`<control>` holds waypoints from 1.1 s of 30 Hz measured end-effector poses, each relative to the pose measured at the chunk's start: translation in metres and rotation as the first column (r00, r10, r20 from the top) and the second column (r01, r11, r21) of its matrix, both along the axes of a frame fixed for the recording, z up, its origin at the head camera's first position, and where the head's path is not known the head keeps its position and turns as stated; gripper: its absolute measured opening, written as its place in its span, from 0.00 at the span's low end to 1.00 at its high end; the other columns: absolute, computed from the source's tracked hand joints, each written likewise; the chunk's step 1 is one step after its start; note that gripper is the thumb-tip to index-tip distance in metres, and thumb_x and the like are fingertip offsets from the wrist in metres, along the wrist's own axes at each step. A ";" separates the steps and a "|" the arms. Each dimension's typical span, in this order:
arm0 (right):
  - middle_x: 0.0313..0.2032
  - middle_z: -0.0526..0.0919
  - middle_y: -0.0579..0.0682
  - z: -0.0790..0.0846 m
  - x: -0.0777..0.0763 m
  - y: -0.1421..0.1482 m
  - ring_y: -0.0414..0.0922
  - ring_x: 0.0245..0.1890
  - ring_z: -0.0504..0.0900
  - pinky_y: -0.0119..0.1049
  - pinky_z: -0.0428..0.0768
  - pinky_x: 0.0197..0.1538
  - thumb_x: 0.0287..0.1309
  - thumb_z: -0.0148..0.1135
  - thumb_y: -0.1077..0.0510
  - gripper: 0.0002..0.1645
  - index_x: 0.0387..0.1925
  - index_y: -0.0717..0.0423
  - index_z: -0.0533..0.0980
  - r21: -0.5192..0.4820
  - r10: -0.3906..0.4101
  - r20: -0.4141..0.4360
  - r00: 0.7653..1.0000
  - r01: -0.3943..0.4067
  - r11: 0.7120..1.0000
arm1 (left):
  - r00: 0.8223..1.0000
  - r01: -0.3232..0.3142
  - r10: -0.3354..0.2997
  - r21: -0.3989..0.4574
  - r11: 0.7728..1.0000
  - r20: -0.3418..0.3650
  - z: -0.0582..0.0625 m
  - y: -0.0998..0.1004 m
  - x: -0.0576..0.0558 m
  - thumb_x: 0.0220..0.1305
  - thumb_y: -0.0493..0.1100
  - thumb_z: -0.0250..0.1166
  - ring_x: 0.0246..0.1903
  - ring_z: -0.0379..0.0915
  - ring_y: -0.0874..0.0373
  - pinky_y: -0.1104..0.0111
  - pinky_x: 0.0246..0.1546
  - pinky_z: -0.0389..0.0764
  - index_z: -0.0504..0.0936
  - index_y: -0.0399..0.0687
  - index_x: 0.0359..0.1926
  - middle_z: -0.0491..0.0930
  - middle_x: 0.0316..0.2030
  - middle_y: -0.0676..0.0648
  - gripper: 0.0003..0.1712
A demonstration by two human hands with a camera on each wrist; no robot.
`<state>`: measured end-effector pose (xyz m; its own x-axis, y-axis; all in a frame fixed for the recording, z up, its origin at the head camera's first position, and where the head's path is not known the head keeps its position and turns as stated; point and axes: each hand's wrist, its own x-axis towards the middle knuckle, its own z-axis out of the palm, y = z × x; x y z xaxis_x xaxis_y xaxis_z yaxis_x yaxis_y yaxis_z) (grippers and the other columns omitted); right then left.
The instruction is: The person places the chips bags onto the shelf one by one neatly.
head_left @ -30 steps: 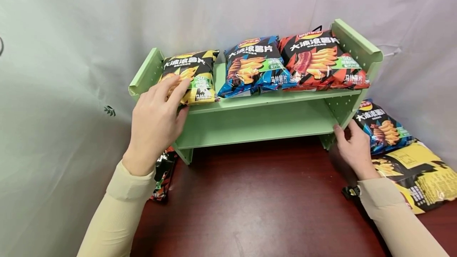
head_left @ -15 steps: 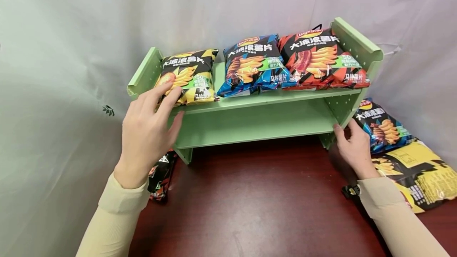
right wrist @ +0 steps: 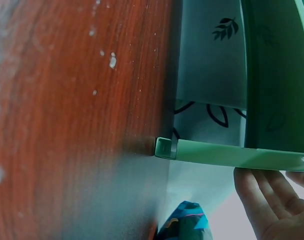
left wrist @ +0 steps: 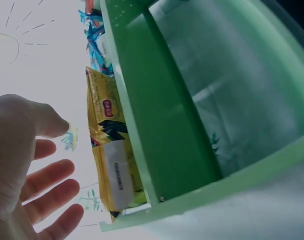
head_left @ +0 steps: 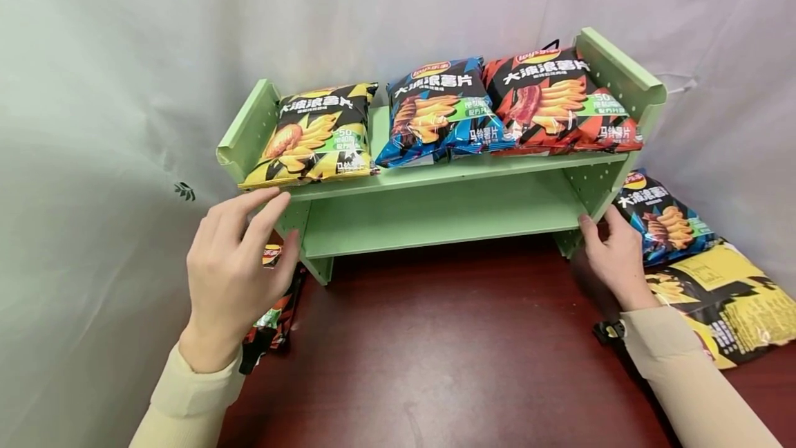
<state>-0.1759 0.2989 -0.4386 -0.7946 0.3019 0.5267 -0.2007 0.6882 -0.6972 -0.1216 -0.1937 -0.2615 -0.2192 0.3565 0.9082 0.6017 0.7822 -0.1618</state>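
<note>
A green two-tier shelf [head_left: 444, 213] stands on the table. On its top board lie a yellow-and-black bag of chips [head_left: 311, 140], a blue-and-black chip bag [head_left: 435, 113] and a red-and-black chip bag [head_left: 547, 102]. My left hand [head_left: 230, 272] hovers just in front of the top board's left end, fingers relaxed and holding nothing. In the left wrist view, a gap separates it from the yellow bag [left wrist: 114, 160]. My right hand [head_left: 612, 261] holds the shelf's right side panel, thumb at the front edge; in the right wrist view, its fingers [right wrist: 257, 200] lie along the outer face.
To the right of the shelf lie another blue chip bag [head_left: 665, 220] and a yellow chip bag [head_left: 724, 303]. A dark red-and-black bag [head_left: 282, 310] is partly hidden behind my left hand. The table [head_left: 448, 351] is reddish-brown wood, with a pale printed curtain [head_left: 435, 5] behind.
My left hand has come off the yellow chip bag and moved down and left. The bag now sits flat in full view. My right hand stays on the side panel.
</note>
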 end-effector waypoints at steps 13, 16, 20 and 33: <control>0.52 0.81 0.62 -0.001 -0.002 0.000 0.62 0.52 0.78 0.54 0.68 0.48 0.66 0.53 0.50 0.20 0.54 0.55 0.75 0.003 0.007 -0.010 1.000 -0.007 1.000 | 0.998 -0.025 0.018 0.104 0.994 0.062 -0.038 -0.033 0.005 0.55 0.46 0.59 0.36 0.74 0.39 0.50 0.36 0.71 0.85 0.40 0.47 0.83 0.40 0.40 0.21; 0.52 0.81 0.62 -0.001 -0.002 0.001 0.62 0.53 0.77 0.54 0.68 0.48 0.66 0.53 0.50 0.20 0.55 0.55 0.75 0.001 0.008 -0.014 1.000 -0.008 1.000 | 0.996 -0.048 0.038 0.117 0.992 0.085 -0.048 -0.043 0.002 0.55 0.47 0.59 0.34 0.74 0.39 0.50 0.35 0.71 0.85 0.39 0.46 0.82 0.40 0.39 0.22; 0.51 0.81 0.62 -0.001 -0.002 0.001 0.61 0.51 0.78 0.53 0.68 0.48 0.66 0.53 0.50 0.20 0.55 0.55 0.74 0.001 0.006 -0.012 1.000 -0.006 1.000 | 0.987 -0.097 0.079 0.127 0.987 0.142 -0.062 -0.058 -0.003 0.54 0.48 0.59 0.34 0.74 0.40 0.50 0.36 0.71 0.84 0.38 0.46 0.82 0.40 0.39 0.23; 0.48 0.83 0.59 -0.003 -0.002 0.001 0.55 0.46 0.79 0.45 0.68 0.45 0.66 0.53 0.49 0.20 0.55 0.53 0.75 0.011 -0.008 -0.006 1.000 0.008 1.000 | 0.836 -0.356 0.271 0.097 0.929 0.478 -0.098 -0.109 -0.011 0.57 0.48 0.64 0.42 0.73 0.42 0.51 0.42 0.68 0.80 0.40 0.52 0.79 0.44 0.39 0.24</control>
